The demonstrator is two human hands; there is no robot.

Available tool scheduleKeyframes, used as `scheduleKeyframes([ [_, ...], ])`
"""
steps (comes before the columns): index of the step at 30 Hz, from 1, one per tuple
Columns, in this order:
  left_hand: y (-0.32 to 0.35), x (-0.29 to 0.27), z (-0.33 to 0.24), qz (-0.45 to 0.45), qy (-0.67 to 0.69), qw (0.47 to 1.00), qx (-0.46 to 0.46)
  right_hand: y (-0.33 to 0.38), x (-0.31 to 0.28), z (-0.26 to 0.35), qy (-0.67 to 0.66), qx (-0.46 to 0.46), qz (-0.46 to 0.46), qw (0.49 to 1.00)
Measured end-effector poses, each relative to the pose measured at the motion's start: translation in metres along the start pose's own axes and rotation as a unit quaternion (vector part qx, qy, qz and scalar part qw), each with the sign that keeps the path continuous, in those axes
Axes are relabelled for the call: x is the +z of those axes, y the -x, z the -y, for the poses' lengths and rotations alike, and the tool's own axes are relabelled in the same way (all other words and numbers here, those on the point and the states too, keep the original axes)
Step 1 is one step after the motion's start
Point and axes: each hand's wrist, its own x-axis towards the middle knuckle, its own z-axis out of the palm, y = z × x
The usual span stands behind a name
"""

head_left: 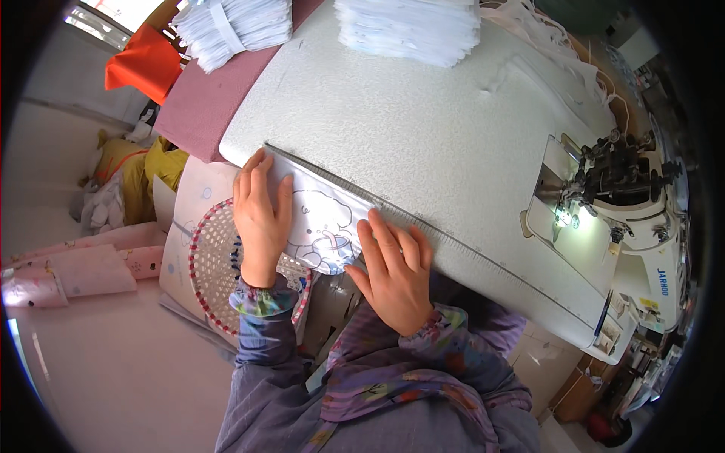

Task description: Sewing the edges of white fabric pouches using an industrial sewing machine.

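Fingers unclenched, the left hand and right hand rested on opposite sides of a white, cartoon-printed cloth piece beside a long grey ruler at the pale table's near edge. Probably light, limp and slightly slippery, it seemed best held by its side edges.

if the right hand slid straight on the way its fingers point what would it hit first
Probably the ruler, which lies just ahead of the right hand; whether they already touch is hard to tell.
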Motion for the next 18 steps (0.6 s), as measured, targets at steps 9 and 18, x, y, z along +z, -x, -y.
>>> scheduleKeyframes([
  [9,0.066,0.0,-0.028,-0.159,0.403,0.814,-0.386,-0.011,-0.001,0.002,-0.003,-0.013,-0.015,1.0],
  [18,0.041,-0.006,-0.031,-0.121,0.593,0.734,-0.309,-0.048,-0.035,-0.046,-0.303,0.131,0.022,0.944],
])
